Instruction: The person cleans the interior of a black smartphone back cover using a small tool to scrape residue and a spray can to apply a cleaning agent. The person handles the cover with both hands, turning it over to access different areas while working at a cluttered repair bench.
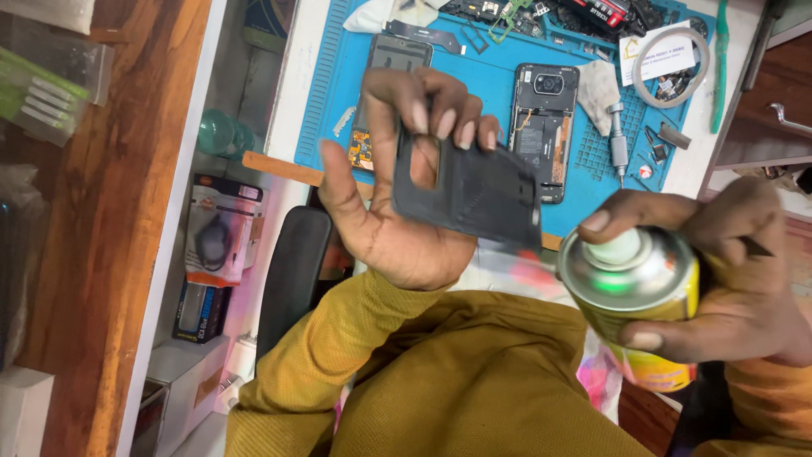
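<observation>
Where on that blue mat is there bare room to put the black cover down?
The blue mat is bare between the two opened phones, left phone and right phone. The top edge, with its small parts, and the screwdriver corner are crowded.

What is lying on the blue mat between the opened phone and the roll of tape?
In the head view, a crumpled grey cloth and a small screwdriver lie on the blue mat between the opened phone and the roll of tape.

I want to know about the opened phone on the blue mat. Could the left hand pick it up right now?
Probably not: the left hand is already full, its fingers wrapped around a dark phone cover. The opened phone lies uncovered just beyond.
</observation>
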